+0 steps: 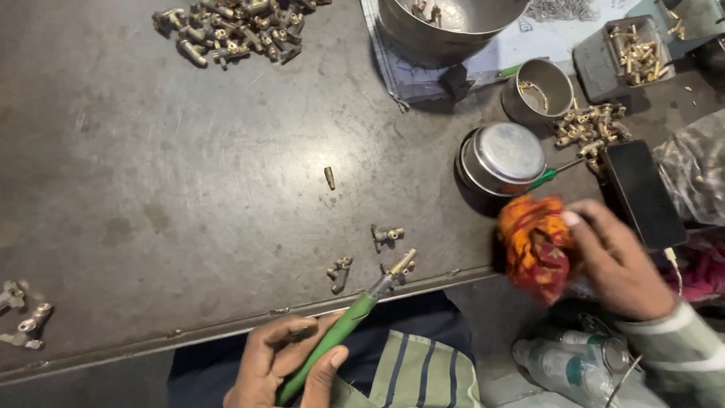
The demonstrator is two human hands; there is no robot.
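Two hands grasp: left (283,363) smooth green-handled tool (332,340), right (615,261) crumpled orange cloth (535,245).

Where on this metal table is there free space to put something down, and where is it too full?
Free: the wide bare stretch of the table between the heap of brass fittings at the far edge and the fittings at the near left corner. Crowded: the right side, around the lidded tin, small cup and tray.
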